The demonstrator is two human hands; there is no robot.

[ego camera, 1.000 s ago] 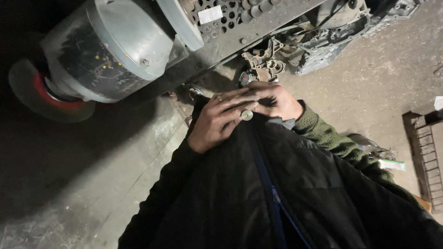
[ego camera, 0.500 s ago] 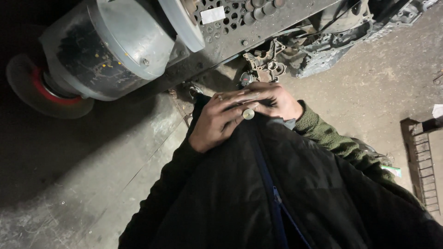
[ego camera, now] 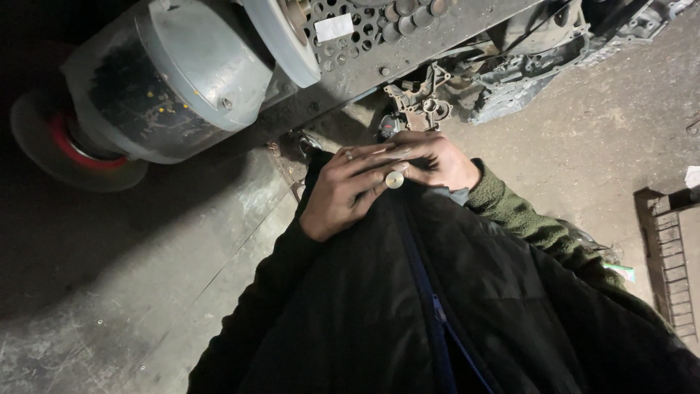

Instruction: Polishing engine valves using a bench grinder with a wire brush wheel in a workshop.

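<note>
A small white rectangular label (ego camera: 334, 28) sits on the grey perforated metal plate (ego camera: 408, 51), top centre.

Stained concrete floor (ego camera: 131, 321); grey cast metal housings (ego camera: 510, 95) lying on it, dark slatted crate (ego camera: 667, 255) at right edge

The small round disc (ego camera: 394, 179) looks like pale metal, smooth and a bit shiny; the jacket (ego camera: 379, 306) is black cloth, soft and matt, with a blue zip (ego camera: 430, 306) down it; the sleeve (ego camera: 525, 222) is green fleece, fuzzy and rough; the big machine (ego camera: 175, 80) has a grey painted metal body, smooth but dusty; the plate with holes (ego camera: 379, 36) is dull dark metal; the floor (ego camera: 117, 292) is rough, scratched concrete.
</note>
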